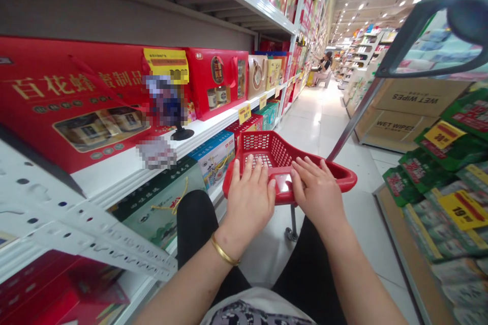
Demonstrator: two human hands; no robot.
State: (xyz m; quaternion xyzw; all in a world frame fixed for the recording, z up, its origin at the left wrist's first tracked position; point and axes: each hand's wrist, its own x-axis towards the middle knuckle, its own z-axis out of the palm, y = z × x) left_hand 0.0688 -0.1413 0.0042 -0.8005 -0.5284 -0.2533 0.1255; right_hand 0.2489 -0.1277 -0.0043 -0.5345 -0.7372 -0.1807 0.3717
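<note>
The left grip point(249, 203) and right grip point(316, 195) rest open, fingers spread, on the near rim of the red plastic cart basket point(343, 178), the left nearer the gift-box shelf point(125, 175).

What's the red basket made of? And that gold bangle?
The red basket looks like moulded plastic: glossy, with a smooth rounded rim and small holes in a mesh. The gold bangle on the left wrist looks like polished metal, from its bright shine, but real gold or just gold-coloured can't be told.
</note>
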